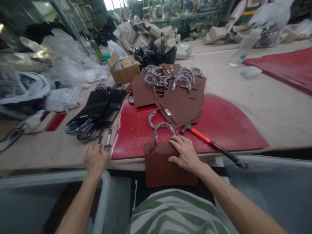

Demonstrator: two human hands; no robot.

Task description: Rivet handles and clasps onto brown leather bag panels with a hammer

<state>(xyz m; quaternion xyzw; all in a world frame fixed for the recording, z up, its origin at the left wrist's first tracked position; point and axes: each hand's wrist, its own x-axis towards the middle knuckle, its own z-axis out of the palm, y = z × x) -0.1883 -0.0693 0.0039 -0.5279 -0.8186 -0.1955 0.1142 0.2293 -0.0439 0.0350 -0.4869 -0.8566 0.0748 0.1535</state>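
Observation:
A brown handbag panel (170,169) with a plastic-wrapped handle (163,126) overhangs the table's front edge. My right hand (184,152) lies on its upper right part, fingers fairly flat near the handle's base and thumb spread apart. Over at the left, my left hand (96,159) is closed, its fingertips at a small metal tool (107,141) whose exact kind I cannot make out. To the right of the panel, a claw hammer (209,141) with an orange and black handle rests across the red board (226,120).
More brown panels with wrapped handles (182,104) are piled on the board. Black bag pieces (99,105) lie left, a cardboard box (125,70) behind. Grey bins (104,182) stand below the table edge. A bottle (245,47) and another person's arm (237,13) show at back right.

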